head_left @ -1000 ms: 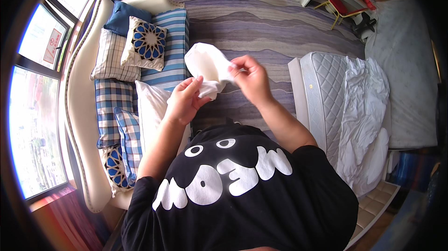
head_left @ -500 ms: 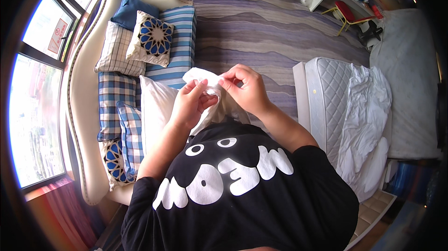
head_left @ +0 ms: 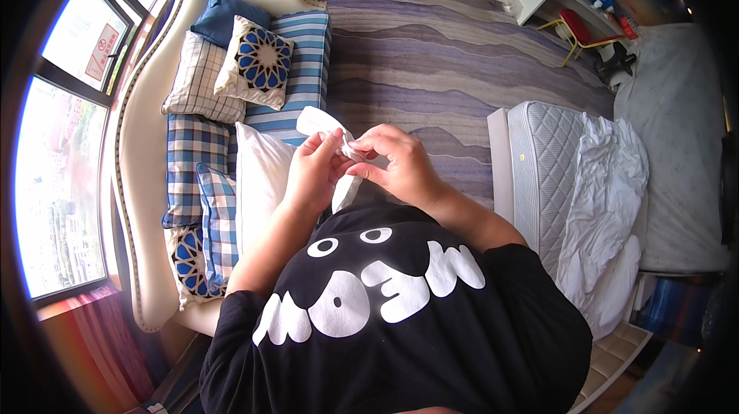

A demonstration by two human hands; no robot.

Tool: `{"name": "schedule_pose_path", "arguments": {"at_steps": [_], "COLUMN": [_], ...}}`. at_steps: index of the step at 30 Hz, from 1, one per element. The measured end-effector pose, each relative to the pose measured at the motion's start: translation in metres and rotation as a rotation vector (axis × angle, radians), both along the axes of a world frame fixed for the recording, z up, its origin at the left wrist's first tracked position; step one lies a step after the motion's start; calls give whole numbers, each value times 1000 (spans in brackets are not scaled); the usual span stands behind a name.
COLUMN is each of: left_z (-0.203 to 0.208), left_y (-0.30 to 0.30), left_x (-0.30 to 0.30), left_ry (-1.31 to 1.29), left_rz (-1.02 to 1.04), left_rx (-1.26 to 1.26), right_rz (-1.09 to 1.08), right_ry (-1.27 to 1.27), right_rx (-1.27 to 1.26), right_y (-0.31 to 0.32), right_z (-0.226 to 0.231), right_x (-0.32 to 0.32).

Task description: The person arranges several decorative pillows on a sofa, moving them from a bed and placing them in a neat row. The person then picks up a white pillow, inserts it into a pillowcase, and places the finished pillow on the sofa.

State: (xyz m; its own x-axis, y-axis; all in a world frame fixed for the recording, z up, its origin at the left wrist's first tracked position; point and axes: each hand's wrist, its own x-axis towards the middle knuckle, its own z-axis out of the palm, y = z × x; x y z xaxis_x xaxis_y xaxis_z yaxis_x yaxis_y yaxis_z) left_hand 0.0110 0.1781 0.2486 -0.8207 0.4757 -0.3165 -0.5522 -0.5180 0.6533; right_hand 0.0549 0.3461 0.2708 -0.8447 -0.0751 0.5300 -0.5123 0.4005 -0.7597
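In front of my chest, both hands hold a thin white cloth [head_left: 314,120]. My left hand [head_left: 312,174] is closed, its thumb and fingers pinching the gathered cloth. Just right of it, my right hand [head_left: 406,169] pinches the same bunched part with thumb and fingertips. One flat end sticks up past the left fingers; another part hangs below, close to my black shirt [head_left: 462,337]. The folds between the fingertips are partly hidden. Left of my left forearm, a white pillow [head_left: 260,167] leans on the sofa.
The cream sofa [head_left: 138,183] along the window carries several cushions and a blue striped seat cover [head_left: 308,44]. At the right stands a bare mattress [head_left: 531,167] with a crumpled white sheet [head_left: 604,198] on it. A red chair [head_left: 577,29] stands far right on the wavy-patterned carpet [head_left: 416,52].
My right hand has moved slightly left and down, closer to my left hand. The cloth between them is now bunched more tightly, and less of it hangs below.
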Motion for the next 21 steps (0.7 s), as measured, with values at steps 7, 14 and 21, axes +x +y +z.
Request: {"name": "schedule_pose_path", "arguments": {"at_steps": [7,14,21], "left_z": [-4,-13,-16], "left_y": [-1,-1,-1], "left_x": [3,6,10], "left_ry": [5,-17,-1], "left_rz": [22,-3,-60], "left_rx": [41,60,111], "right_rz": [-7,48,-26], "right_ry": [-49,-208,-359], "right_rx": [30,-121,-315], "right_y": [3,7,3], "right_z": [-4,-10,-14], "right_x": [-1,-1,4]}}
